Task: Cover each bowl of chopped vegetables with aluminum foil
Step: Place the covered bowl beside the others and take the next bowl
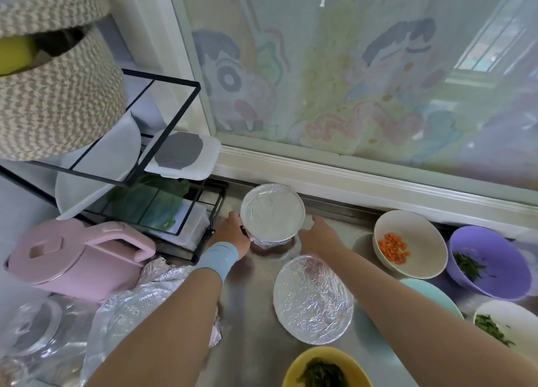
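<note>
Steel counter (256, 273) is seen below a window (349, 80) filmed over with cartoon figures. Near the back edge stands the far covered bowl (272, 214), gripped at its left side by the left hand (230, 232), thumb up by the rim. The right hand (317, 235) is held relaxed, fingers extended, just beside the bowl's right side; whether contact is made cannot be told. A near covered bowl (313, 299) sits closer in. The step is judged to be the last tucking of foil round the far bowl. It would be done well if the foil were smoothed downward evenly from both sides, the bowl kept level and the thin sheet not torn. Four bowls are left uncovered: a cream bowl (410, 226) with carrot, and a purple bowl (495, 281), a white bowl (518, 313) and a yellow bowl (302, 360) with greens, the last two cut off by the frame. Loose foil (145, 299) lies crumpled at the left. A teal bowl (431, 296) is largely hidden behind the right forearm, so its contents cannot be made out.
</note>
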`<state>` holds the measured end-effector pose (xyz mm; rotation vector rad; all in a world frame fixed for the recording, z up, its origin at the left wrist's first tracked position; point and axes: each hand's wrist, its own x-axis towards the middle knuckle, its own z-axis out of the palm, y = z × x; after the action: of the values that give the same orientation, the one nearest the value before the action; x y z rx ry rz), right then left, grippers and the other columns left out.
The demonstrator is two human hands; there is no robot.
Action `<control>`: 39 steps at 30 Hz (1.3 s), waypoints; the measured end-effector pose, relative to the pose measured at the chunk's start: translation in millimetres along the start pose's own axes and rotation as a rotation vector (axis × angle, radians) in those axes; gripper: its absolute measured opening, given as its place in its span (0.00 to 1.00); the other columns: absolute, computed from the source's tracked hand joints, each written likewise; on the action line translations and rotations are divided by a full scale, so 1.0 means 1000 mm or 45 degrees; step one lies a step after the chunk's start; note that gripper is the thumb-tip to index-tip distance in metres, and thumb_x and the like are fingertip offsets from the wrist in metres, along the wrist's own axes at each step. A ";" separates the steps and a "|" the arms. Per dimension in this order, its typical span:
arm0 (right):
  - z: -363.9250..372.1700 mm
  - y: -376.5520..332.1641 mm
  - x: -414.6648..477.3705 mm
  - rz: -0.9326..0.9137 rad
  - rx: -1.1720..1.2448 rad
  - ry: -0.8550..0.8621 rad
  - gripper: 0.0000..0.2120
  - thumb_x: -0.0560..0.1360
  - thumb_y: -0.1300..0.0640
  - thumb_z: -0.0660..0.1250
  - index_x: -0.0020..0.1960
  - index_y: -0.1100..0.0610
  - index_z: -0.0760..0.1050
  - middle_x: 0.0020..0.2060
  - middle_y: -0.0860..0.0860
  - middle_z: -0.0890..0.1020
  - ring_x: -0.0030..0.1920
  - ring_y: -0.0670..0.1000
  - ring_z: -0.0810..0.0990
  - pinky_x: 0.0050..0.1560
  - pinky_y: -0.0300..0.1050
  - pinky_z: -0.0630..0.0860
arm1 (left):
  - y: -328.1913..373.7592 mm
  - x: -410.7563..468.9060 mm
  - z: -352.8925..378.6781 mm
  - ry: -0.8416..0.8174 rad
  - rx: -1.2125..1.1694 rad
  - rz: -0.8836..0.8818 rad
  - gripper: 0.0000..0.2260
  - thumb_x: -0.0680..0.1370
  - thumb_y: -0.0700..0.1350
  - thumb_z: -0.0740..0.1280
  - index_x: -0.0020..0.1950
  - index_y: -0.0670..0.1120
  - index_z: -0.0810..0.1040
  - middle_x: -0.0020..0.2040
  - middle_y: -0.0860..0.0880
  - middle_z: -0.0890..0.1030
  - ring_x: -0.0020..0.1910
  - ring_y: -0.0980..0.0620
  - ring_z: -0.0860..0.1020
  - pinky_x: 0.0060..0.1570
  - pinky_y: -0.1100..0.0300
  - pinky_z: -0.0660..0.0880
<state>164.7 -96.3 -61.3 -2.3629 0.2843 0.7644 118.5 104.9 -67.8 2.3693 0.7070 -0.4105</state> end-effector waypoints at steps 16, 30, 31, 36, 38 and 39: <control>0.023 -0.041 0.004 0.047 0.365 0.016 0.25 0.70 0.64 0.60 0.67 0.53 0.73 0.45 0.57 0.84 0.29 0.52 0.80 0.20 0.34 0.67 | -0.022 0.002 -0.010 -0.066 0.156 -0.125 0.21 0.79 0.41 0.60 0.72 0.49 0.64 0.66 0.45 0.75 0.59 0.42 0.77 0.55 0.50 0.76; 0.047 -0.074 0.000 -0.046 0.505 -0.213 0.27 0.72 0.68 0.59 0.70 0.54 0.69 0.42 0.58 0.80 0.32 0.53 0.78 0.29 0.42 0.74 | -0.007 0.005 -0.021 0.095 -0.928 -0.558 0.16 0.72 0.42 0.60 0.57 0.39 0.74 0.53 0.41 0.80 0.45 0.41 0.80 0.44 0.51 0.81; 0.046 -0.073 -0.002 -0.066 0.460 -0.241 0.27 0.74 0.67 0.60 0.71 0.53 0.68 0.44 0.58 0.80 0.33 0.53 0.78 0.28 0.41 0.74 | -0.005 0.001 -0.023 0.102 -0.885 -0.550 0.15 0.72 0.42 0.59 0.57 0.40 0.73 0.52 0.42 0.80 0.46 0.40 0.80 0.41 0.52 0.80; 0.020 -0.056 -0.017 -0.164 0.151 -0.209 0.25 0.80 0.60 0.60 0.76 0.57 0.61 0.64 0.58 0.76 0.58 0.56 0.79 0.52 0.41 0.73 | -0.001 -0.015 -0.016 0.049 -0.824 -0.554 0.17 0.72 0.45 0.60 0.56 0.39 0.75 0.52 0.41 0.80 0.49 0.39 0.81 0.48 0.48 0.81; 0.003 -0.039 -0.024 -0.232 -0.031 -0.184 0.22 0.79 0.58 0.60 0.73 0.54 0.67 0.67 0.55 0.75 0.60 0.54 0.78 0.52 0.39 0.72 | 0.007 -0.019 -0.006 -0.080 -0.887 -0.661 0.14 0.75 0.43 0.61 0.58 0.39 0.75 0.53 0.40 0.80 0.51 0.38 0.80 0.54 0.45 0.79; -0.005 -0.030 -0.028 -0.240 -0.103 -0.185 0.22 0.79 0.57 0.60 0.72 0.53 0.69 0.68 0.54 0.75 0.59 0.53 0.78 0.53 0.39 0.73 | 0.015 -0.027 -0.003 -0.175 -0.859 -0.687 0.13 0.77 0.42 0.62 0.59 0.39 0.75 0.55 0.39 0.80 0.53 0.38 0.80 0.56 0.45 0.78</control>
<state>155.6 -76.2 -26.8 -2.3530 -0.0308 0.8646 105.6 86.2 -46.4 1.4920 1.1991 -0.4600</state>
